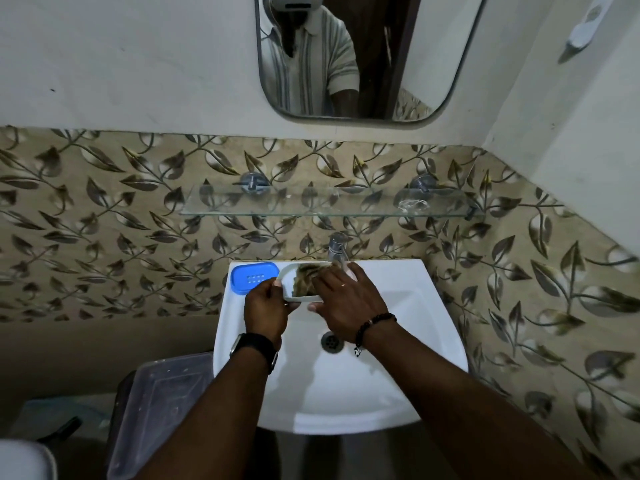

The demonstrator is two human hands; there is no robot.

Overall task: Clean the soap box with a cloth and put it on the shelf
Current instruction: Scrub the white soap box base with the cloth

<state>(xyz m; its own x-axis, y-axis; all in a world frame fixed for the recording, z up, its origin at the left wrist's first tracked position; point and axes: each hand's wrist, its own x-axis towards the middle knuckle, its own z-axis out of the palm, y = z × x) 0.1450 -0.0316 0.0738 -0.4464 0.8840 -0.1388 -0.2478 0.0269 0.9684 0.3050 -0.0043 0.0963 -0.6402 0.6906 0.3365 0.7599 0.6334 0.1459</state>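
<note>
Brown cloth point(306, 276) lies under the fingers point(328, 277) of the right hand point(346, 299). They are straight and close together, pressing it flat into the hollow of the white soap box point(300, 298) — the thumb sits apart, below the near edge. The left hand point(265, 306) pinches the box's left end, fingers curled at the rim, apparently to brace it against the rubbing. The box is held tilted over the back of the sink point(398, 306), just below the tap point(336, 245), probably so drips fall into the basin. A blue tray point(254, 277) rests on the sink's upper-left corner, clear of the work. The glass shelf point(329, 206) sits above, mid-frame — wiping looks unfinished.
</note>
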